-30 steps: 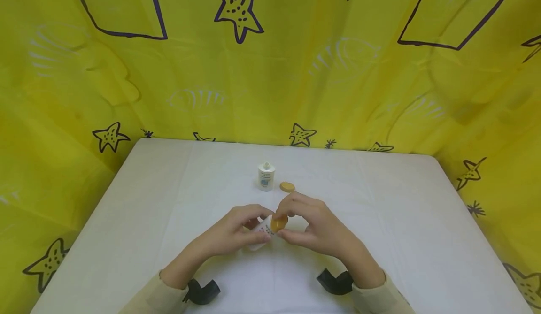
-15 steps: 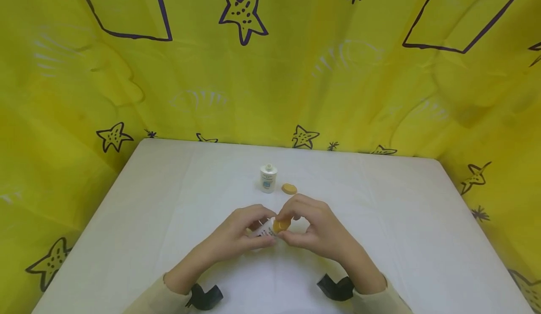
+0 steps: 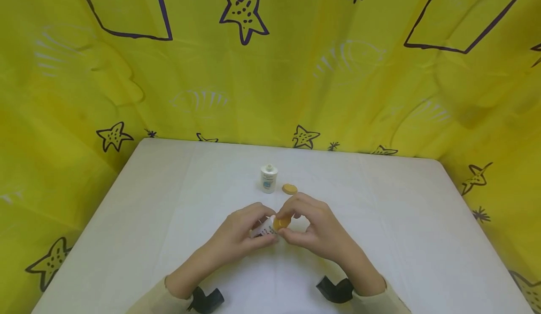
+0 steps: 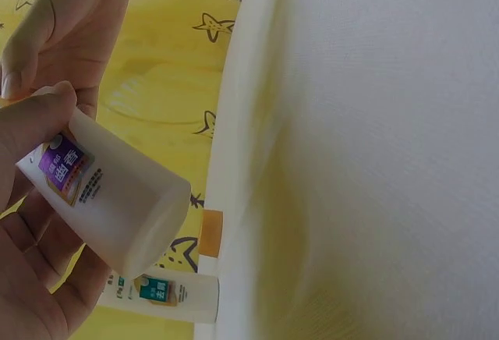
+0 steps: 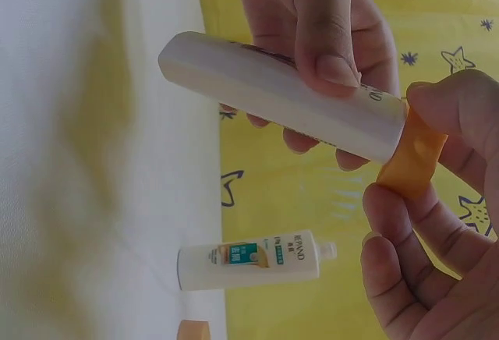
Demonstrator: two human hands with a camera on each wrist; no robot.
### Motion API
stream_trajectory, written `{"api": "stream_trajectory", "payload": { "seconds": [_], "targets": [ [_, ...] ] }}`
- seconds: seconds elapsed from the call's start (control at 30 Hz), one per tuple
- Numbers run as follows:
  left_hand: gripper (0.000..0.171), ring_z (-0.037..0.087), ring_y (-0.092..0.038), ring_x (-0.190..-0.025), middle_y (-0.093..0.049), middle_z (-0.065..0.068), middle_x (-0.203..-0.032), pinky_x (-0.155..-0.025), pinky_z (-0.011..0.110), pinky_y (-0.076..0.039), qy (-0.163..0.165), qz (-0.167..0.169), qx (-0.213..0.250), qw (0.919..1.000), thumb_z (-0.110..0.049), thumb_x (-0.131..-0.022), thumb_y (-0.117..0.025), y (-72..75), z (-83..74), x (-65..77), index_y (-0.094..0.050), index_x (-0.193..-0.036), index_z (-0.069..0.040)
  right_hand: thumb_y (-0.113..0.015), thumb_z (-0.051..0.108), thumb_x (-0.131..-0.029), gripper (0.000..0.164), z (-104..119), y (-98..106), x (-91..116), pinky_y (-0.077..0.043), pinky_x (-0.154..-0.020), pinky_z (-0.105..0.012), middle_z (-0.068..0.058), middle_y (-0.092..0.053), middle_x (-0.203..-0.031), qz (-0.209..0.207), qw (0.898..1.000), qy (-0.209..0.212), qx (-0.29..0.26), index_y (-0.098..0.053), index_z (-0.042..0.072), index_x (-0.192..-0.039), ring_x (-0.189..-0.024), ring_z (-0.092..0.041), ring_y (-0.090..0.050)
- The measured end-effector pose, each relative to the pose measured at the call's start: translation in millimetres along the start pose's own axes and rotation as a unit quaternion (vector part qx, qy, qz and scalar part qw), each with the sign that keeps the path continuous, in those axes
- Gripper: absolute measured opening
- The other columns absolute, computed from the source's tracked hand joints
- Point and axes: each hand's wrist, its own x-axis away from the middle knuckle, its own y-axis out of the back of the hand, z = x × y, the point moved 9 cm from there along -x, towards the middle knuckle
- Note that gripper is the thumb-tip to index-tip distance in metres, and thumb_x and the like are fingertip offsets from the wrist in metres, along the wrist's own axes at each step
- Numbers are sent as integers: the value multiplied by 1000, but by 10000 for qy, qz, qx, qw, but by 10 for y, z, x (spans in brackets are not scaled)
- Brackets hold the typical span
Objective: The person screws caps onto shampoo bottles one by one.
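Note:
My left hand (image 3: 238,232) grips a white bottle (image 5: 281,94) by its body, thumb on one face and fingers beneath. The bottle is tilted, its purple label (image 4: 64,164) showing in the left wrist view. On its top end sits an orange cap (image 5: 413,153), pinched between the thumb and fingers of my right hand (image 3: 313,220). Cap and bottle touch; whether the cap is fastened I cannot tell. Beyond the hands a second white bottle (image 3: 268,179) with a green label stands upright, its narrow neck bare. A loose orange cap (image 3: 289,189) lies on the table to its right.
A white cloth covers the table (image 3: 203,178). Behind it hangs a yellow curtain (image 3: 262,79) with starfish drawings. Black curved pieces (image 3: 336,289) sit at both wrists, beside the light sleeves (image 3: 380,300).
The left hand and its bottle have shifted slightly right, while the right hand keeps its pinch on the cap. The head view has moved a little. The standing bottle and loose cap stay put.

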Motion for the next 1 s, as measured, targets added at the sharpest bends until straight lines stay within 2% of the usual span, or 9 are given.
{"api": "stream_trajectory", "payload": {
  "seconds": [0.13,0.37,0.67,1.0],
  "targets": [
    [33,4,-49,-74,-56,-14,-91,-63,18,-44,-149,-129,-143,9997,-32,-86,-79,14,-30,9,-64,-114,-21,-80,11,-79,24,-3,-2,4,-53,-70,-27,12,-66,-94,-29,10000,-27,8,-67,23,-96,-86,-6,-60],
    [32,2,-43,-69,-49,-17,-86,-58,14,-38,-170,-213,-484,9985,-31,-86,-79,28,-39,7,-64,-113,-21,-79,12,-81,23,-7,-11,7,-52,-72,-23,11,-65,-94,-69,9998,-163,96,-66,23,-96,-85,-6,-59],
    [33,-1,-36,-66,-46,-10,-80,-54,10,-29,-597,-605,-754,9935,-31,-85,-80,52,-100,10,-63,-109,-17,-79,13,-81,23,5,8,11,-50,-71,-22,11,-65,-93,-204,9995,-229,122,-67,22,-98,-85,-6,-58],
    [33,0,-37,-67,-49,-9,-78,-55,9,-29,-805,-1060,-993,9861,-26,-81,-84,106,-166,3,-65,-105,-16,-81,19,-83,22,-29,13,16,-50,-70,-23,13,-65,-95,-283,9982,-479,234,-66,23,-99,-84,-5,-57]
  ]
}}
